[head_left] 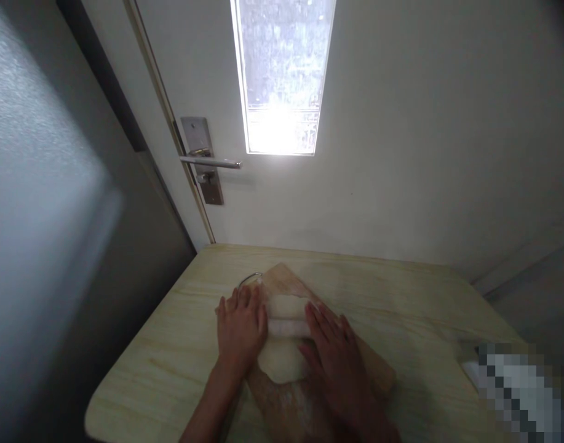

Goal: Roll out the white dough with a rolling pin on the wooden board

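A pale rolling pin [288, 328] lies across a flattened sheet of white dough [282, 362], and dough shows on both sides of it. My left hand [242, 323] covers the pin's left end, with its fingers pointing away from me. Over the right end rests my right hand [333, 351], fingers close together and its thumb near the dough. Both ends of the pin are hidden under my hands. Beneath the dough is a wooden board [285, 280], set with one corner pointing away and dusted with flour near me.
The board stands on a light wood-grain table [171, 344]. A metal ring [250, 277] sticks out at the board's far left. Behind the table is a white door with a metal handle [212, 162] and a bright glass pane [282, 74]. A blurred-out object [524, 391] sits at right.
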Available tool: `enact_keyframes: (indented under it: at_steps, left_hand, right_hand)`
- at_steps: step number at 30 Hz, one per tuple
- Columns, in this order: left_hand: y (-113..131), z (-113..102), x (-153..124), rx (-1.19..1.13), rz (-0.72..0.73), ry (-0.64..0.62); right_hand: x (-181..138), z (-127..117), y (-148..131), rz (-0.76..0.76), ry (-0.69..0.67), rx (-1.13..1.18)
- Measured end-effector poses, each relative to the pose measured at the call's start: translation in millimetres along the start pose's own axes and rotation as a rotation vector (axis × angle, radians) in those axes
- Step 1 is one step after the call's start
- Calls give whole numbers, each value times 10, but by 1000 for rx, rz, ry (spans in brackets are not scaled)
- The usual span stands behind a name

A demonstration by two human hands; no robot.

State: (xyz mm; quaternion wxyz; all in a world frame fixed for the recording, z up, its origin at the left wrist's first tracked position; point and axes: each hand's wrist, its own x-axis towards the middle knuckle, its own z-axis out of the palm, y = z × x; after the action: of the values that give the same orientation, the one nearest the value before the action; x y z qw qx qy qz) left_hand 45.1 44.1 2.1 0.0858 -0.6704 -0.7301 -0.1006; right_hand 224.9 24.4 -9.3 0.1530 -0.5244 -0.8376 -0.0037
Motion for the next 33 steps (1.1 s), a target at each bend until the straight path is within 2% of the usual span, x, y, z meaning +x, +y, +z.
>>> enact_keyframes:
  at_steps: [4, 7, 10, 14, 19, 23, 24, 28, 30, 33]
  left_hand:
    - [57, 59, 505, -42, 58, -106]
    - [48, 132, 775, -43, 37, -152]
    - [40, 177, 907, -41, 20, -144]
    - [39, 174, 922, -57, 21, -127]
    - [30, 97, 657, -57, 34, -97]
    - [45, -5, 173, -45, 74, -20]
    - [47, -27, 35, -42, 87, 4]
    - [26, -58, -407, -58, 110, 71]
    - [13, -47, -492, -70, 105, 89]
    - [22, -29, -420, -74, 96, 87]
  right_hand:
    - [562, -76, 147, 30, -134, -13]
    - [888, -54, 248, 65, -191, -28]
    - [1052, -10, 308, 110, -206, -43]
    - [1046, -10, 305, 138, -183, -63]
    - [778, -90, 149, 153, -124, -48]
    - [346, -122, -18, 140, -57, -15]
    - [218, -114, -48, 143, 7, 9]
    - [-220, -26, -75, 41, 121, 37]
    - [-319, 7, -48, -17, 132, 39]
    - [-274, 5, -7, -15, 96, 54]
